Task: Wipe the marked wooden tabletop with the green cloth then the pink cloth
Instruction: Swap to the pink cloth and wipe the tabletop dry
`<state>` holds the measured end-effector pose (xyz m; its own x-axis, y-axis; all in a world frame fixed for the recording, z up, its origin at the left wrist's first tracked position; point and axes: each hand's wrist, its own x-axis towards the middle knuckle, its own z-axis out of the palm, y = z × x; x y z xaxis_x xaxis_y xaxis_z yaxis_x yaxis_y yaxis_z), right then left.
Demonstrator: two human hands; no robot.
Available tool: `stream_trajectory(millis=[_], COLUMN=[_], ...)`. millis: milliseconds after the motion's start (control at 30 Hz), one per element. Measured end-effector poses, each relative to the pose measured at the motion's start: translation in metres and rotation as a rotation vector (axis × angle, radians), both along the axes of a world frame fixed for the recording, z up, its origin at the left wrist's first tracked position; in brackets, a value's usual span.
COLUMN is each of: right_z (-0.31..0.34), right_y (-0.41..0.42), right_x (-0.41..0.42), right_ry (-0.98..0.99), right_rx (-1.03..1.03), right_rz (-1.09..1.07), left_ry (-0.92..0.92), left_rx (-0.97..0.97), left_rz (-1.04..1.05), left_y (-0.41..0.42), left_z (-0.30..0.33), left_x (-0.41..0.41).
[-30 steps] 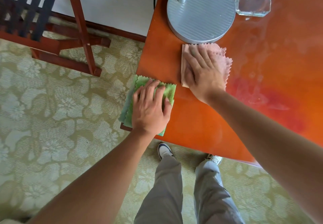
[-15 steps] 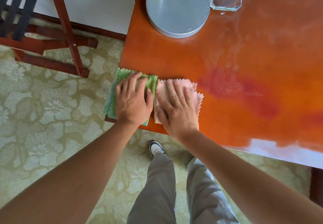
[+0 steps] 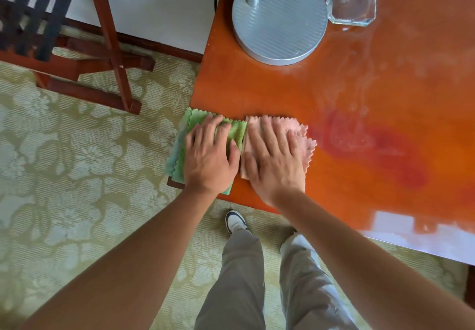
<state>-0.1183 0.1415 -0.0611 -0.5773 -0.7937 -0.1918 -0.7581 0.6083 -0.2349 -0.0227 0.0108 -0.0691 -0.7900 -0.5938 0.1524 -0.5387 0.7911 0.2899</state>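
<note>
A folded green cloth [image 3: 235, 131] lies on the near left corner of the orange wooden tabletop [image 3: 359, 93], partly hanging over the left edge. My left hand [image 3: 209, 157] presses flat on it with fingers spread. Right beside it, edge to edge, lies a folded pink cloth [image 3: 300, 134]. My right hand [image 3: 272, 160] presses flat on the pink cloth, fingers straight. A red smear [image 3: 380, 149] with pale streaks marks the tabletop to the right of the pink cloth.
A round grey lamp base [image 3: 280, 18] with a black cord stands at the table's far left. A clear glass ashtray [image 3: 350, 0] sits to its right. A wooden folding rack [image 3: 77, 46] stands on the patterned carpet to the left. My legs and shoes show below the table edge.
My right hand slid the pink cloth from beside the lamp base back to the near edge, next to the green cloth. My left hand stayed on the green cloth.
</note>
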Motion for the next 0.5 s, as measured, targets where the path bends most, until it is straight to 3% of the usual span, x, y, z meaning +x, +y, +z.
stream_trajectory(millis=[233, 500], right_z=[-0.004, 0.001], right_y=[-0.05, -0.036], right_x=[-0.058, -0.049], right_ry=[0.046, 0.056], right_rx=[-0.038, -0.03], right_rz=[-0.052, -0.056], left_ry=[0.008, 0.034], left_rx=[-0.023, -0.022], left_rz=[-0.005, -0.018], left_y=[0.0, 0.003], left_z=[0.0, 0.0], left_x=[-0.001, -0.004])
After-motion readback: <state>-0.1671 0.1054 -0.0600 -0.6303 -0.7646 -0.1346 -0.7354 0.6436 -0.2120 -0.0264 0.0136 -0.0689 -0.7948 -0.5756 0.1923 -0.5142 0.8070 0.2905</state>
